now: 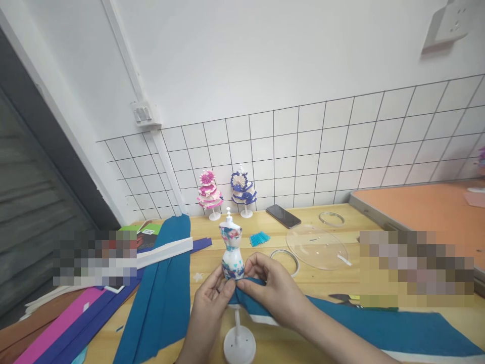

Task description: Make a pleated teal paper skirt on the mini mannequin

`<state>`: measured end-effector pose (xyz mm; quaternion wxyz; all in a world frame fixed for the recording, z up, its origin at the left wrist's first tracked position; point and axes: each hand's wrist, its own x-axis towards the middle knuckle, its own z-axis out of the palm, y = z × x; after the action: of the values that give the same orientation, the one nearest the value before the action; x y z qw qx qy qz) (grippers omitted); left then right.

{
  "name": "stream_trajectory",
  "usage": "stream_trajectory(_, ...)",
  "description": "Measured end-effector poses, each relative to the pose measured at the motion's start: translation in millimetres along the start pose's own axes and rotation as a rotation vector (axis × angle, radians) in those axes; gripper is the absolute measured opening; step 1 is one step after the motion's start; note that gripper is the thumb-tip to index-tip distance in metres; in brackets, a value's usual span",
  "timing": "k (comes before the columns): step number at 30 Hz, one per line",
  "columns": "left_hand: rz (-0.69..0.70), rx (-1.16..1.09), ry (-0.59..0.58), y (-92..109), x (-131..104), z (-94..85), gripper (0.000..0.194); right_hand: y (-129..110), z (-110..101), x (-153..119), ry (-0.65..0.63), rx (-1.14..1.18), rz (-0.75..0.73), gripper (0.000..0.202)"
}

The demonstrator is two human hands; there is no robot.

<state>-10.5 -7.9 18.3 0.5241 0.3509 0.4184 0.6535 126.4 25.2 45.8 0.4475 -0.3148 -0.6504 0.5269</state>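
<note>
In front of me a small doll-sized dress form (pixel 232 253) stands upright on a round white base (pixel 239 345), its white torso patterned in blue, teal and pink. My left hand (pixel 215 293) is closed at the form's lower left side, thumb pressed on teal material at its hip. From the right, my right hand (pixel 267 283) pinches the upper edge of a long teal strip (pixel 382 323) against the form's lower edge. That strip, with a white lower border, trails off to the right under my forearm. Whether it is paper or cloth I cannot tell.
Several teal, purple, pink and brown strips (pixel 162 283) lie at left. Behind stand two small decorated dress forms (pixel 210 194), a phone (pixel 283 216), a pleated teal piece (pixel 259 238), tape rolls (pixel 286 260) and a clear disc (pixel 316 245). Scissors (pixel 343 299) lie at right.
</note>
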Motion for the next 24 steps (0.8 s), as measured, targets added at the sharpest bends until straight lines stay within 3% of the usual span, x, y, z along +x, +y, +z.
stream_trajectory(5,-0.041,0.008,-0.049,-0.4,-0.5,0.0,0.042,1.0,0.1,-0.4,-0.002,-0.038,-0.017,0.01)
stream_trajectory(9,-0.039,-0.006,-0.018,-4.1,-1.7,-1.0,0.044,2.6,1.0,-0.1,-0.012,-0.036,-0.016,0.01)
stream_trajectory(16,-0.01,-0.078,-0.086,-3.7,-5.3,3.5,0.068,6.6,1.5,0.5,-0.009,-0.04,-0.03,0.009)
stream_trajectory(24,0.043,0.052,0.036,-8.5,-5.4,8.0,0.071,8.9,-1.3,-0.3,0.021,-0.182,-0.021,0.005)
